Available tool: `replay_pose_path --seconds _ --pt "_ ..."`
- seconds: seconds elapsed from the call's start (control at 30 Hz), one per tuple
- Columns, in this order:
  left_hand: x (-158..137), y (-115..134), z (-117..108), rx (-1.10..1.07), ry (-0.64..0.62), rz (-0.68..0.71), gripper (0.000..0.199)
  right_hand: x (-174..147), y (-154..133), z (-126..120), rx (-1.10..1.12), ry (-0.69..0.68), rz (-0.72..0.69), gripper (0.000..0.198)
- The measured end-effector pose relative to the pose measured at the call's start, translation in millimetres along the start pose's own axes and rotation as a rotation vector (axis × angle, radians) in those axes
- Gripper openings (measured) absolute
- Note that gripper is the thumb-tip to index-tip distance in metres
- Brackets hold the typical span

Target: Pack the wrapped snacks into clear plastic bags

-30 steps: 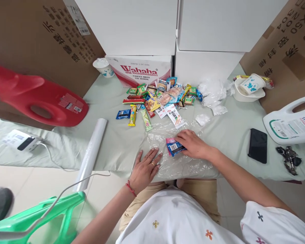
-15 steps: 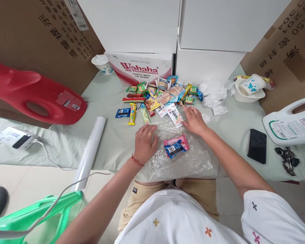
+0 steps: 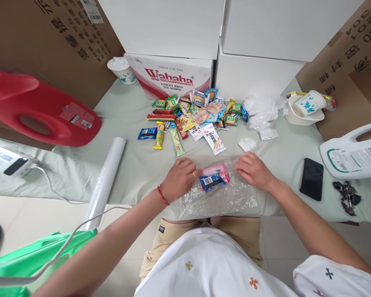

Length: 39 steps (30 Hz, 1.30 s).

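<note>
A sheet of clear plastic film lies crinkled at the table's front edge. On it rest a pink snack packet and, overlapping that, a blue snack packet. My left hand is closed at the film's far left corner, fingers pinched on it just left of the packets. To their right, my right hand pinches the film's far right corner, and the far edge is drawn over the pink packet. Beyond the hands lie a green snack packet and a white snack packet.
Several wrapped snacks are heaped before the Wahaha box. A film roll and red jug stand left. Crumpled plastic, a white tub, phone, keys and white jug are right.
Both hands have closed on the film's far corners and drawn its far edge toward me. My right hand has moved away from the white snack packet. The view has shifted slightly.
</note>
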<state>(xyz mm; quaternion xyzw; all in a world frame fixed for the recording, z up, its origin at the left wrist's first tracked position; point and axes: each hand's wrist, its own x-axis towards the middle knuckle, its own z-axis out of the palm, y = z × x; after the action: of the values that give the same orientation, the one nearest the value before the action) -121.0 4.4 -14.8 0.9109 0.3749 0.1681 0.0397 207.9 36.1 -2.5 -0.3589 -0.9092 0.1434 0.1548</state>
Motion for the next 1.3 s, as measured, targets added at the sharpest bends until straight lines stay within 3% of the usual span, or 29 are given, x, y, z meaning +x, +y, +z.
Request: replay_pose_path --seconds 0.13,0.2,0.37,0.43,0.6,0.7,0.87,0.97,1.07,1.17,1.23,1.3 --pt "-28 26 12 -0.047 -0.043 0.121 0.024 -36 -6 25 -0.059 -0.044 -0.075 0.028" --pt "-35 33 21 -0.073 -0.065 0.073 0.023 -50 -12 34 -0.041 -0.039 -0.075 0.029" --pt "-32 48 36 0.017 -0.039 -0.089 0.031 -79 -50 47 0.013 0.112 0.073 0.031" --pt "-29 53 38 0.044 0.004 -0.118 0.028 -87 -66 55 0.012 0.080 0.048 0.035" --pt "-25 55 40 -0.057 0.101 -0.087 0.021 -93 -82 72 0.031 0.042 0.001 0.022" --pt "-25 50 42 -0.175 0.017 -0.019 0.027 -85 -83 63 0.117 0.071 0.008 0.021" --pt "-18 47 38 -0.150 -0.069 0.003 0.026 -46 -82 36 0.119 0.128 0.122 0.026" --pt "-11 43 29 -0.196 -0.114 0.037 0.025 -13 -74 30 0.036 0.061 0.246 0.032" --pt "-9 32 17 -0.336 -0.170 0.054 0.043 18 -61 35 -0.044 -0.051 0.377 0.030" --pt "-15 27 7 -0.575 -0.153 -0.044 0.044 37 -51 41 -0.076 -0.184 0.461 0.028" --pt "-21 32 7 -0.708 -0.067 -0.186 0.035 43 -51 45 -0.099 -0.244 0.482 0.028" --pt "-23 43 13 -0.701 0.047 -0.365 0.034 46 -55 47 -0.133 -0.270 0.493 0.028"
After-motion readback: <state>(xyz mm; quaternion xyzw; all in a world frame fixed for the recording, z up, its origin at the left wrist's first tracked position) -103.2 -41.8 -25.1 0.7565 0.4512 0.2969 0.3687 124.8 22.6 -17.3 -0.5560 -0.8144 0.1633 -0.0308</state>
